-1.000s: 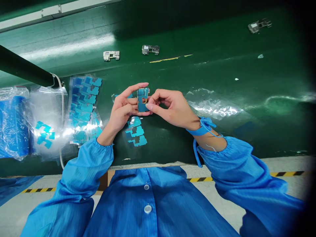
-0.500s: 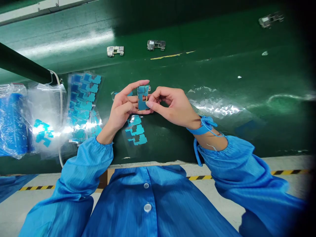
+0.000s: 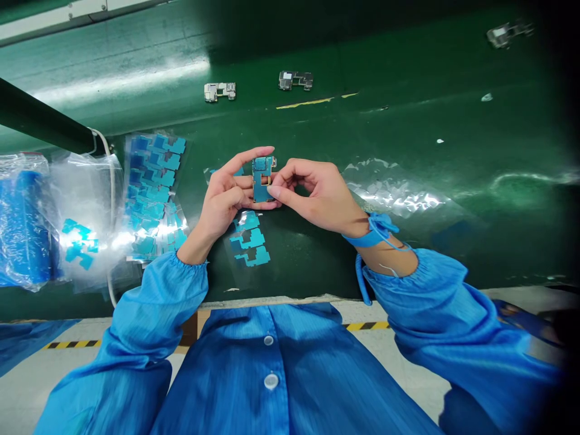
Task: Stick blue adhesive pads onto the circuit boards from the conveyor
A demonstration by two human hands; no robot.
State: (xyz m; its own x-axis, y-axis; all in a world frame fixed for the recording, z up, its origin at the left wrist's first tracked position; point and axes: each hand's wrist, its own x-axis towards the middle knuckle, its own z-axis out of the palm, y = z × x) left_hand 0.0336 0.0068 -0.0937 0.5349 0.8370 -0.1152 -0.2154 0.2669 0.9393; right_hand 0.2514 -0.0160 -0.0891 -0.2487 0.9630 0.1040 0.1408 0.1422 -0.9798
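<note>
A small circuit board (image 3: 261, 188), with a notch in its right side and a blue face toward me, stands upright between my hands. My left hand (image 3: 226, 192) grips it, fingers around its left side and its top and bottom ends. The thumb and fingertips of my right hand (image 3: 312, 192) are pinched together at the board's right edge, by the notch. Whether that pinch holds the board alone or a film too is hidden. Just below lies a clear sheet with several blue die-cut stickers (image 3: 256, 237), partly under my left hand.
Several sheets of blue stickers (image 3: 156, 187) lie left, beside clear bags (image 3: 86, 187), a blue wrapped roll (image 3: 27, 223) and a white cable (image 3: 112, 211). Circuit boards (image 3: 220, 92) sit on the green belt (image 3: 362, 66) beyond. Clear film (image 3: 394, 193) lies to the right.
The boards on the belt have shifted to the right. Both hands and the board in them have hardly moved. Something dark has appeared at the lower right, behind my sleeve.
</note>
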